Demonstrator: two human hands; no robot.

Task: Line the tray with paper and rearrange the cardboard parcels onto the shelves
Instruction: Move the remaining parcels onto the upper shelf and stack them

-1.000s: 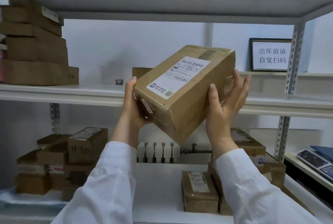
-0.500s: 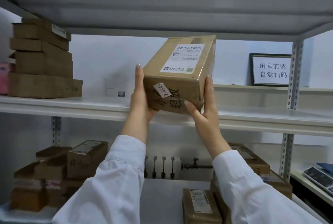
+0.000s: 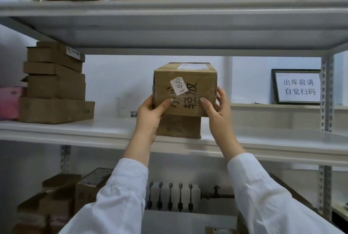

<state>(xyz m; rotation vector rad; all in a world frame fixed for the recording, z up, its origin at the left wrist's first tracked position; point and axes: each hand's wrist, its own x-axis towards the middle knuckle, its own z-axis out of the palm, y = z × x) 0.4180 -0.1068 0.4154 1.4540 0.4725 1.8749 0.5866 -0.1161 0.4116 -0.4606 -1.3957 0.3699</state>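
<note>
Where the parcel (image 3: 185,90) is: we have it on top of a smaller box (image 3: 178,127) on the middle shelf (image 3: 75,130), probably resting, though the contact line is unclear.
Hands: our left hand (image 3: 150,115) and right hand (image 3: 216,109) clasp its lower corners, thumbs on the front.
Change: a second ago we held it tilted in mid-air; now it is level, so placement is nearly done.

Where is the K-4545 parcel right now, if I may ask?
Centre of the head view: the left hand and right hand hold the parcel just above a smaller box on the middle shelf, right of the box stack, left of the framed sign.
</note>
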